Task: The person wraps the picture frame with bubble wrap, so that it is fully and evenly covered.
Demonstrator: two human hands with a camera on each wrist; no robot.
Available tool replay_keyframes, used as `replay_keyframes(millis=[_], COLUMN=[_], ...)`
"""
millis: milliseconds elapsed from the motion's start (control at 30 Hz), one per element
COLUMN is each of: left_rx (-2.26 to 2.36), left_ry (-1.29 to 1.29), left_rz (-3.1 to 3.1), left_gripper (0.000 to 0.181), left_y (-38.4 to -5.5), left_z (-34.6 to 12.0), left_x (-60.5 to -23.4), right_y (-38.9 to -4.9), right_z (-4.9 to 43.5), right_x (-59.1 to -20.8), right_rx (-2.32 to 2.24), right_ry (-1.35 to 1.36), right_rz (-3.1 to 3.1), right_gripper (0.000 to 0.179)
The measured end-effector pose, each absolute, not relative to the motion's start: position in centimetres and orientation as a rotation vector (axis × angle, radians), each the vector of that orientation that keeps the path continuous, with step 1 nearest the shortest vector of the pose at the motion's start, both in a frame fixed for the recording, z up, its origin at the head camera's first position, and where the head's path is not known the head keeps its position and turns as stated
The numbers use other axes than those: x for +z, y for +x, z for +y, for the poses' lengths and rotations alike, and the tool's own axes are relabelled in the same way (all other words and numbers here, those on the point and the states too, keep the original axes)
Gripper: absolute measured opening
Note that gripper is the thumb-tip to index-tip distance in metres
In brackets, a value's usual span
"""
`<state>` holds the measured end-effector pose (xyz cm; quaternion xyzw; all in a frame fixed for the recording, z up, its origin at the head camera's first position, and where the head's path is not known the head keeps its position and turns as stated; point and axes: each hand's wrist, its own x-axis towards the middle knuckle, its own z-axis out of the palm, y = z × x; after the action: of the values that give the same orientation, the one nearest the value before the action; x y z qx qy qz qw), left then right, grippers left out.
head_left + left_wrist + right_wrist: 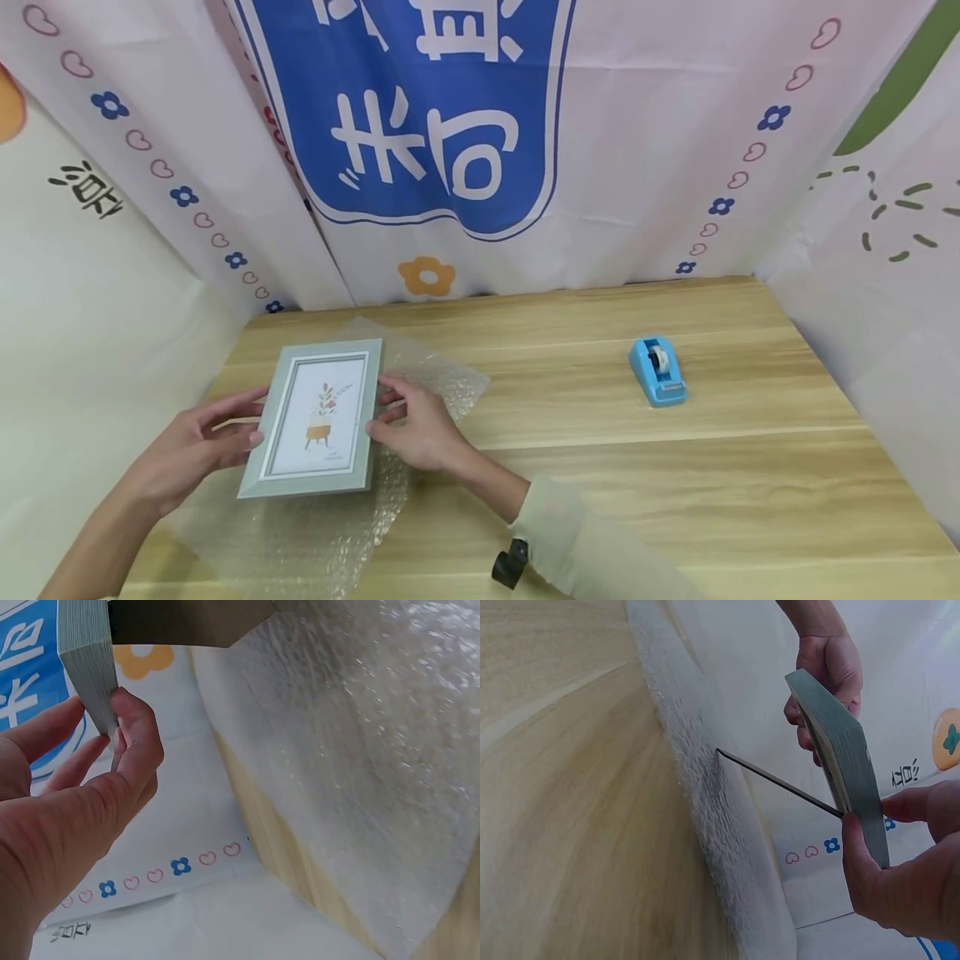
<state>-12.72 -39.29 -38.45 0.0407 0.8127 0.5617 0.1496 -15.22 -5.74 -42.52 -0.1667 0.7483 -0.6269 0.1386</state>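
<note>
The picture frame is gripped by the left hand and right hand over bubble wrap already spread at left on the counter, wrapping seemingly still undone.

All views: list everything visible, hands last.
table: 1, tan wood-grain, below
bubble wrap: 1 sheet, clear, table's left
picture frame: 1, pale green, held over bubble wrap
plant print: 1, white, in frame
stand: 1, dark, behind frame
tape dispenser: 1, blue, table's right
tape roll: 1, whitish, in dispenser
printed sheets: several, mostly white, around table
small item: 1, black, head view bottom
right sleeve: 1, pale, forearm
left hand: 1, bare, frame's left edge
right hand: 1, bare, frame's right edge
</note>
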Motion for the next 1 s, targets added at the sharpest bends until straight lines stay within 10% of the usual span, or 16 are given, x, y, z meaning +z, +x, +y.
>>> replay_keyframes(millis=[1000], left_rx=[1.607], left_ry=[0.052], left_rz=[2.297], left_gripper=[0.057], left_y=[-14.3], left_z=[-41.2], left_x=[-39.4], right_y=[-16.9], right_z=[-8.3], right_x=[-43.7], right_rx=[-1.823], right_ry=[-0.377], right_rz=[2.135], right_gripper=[0.067])
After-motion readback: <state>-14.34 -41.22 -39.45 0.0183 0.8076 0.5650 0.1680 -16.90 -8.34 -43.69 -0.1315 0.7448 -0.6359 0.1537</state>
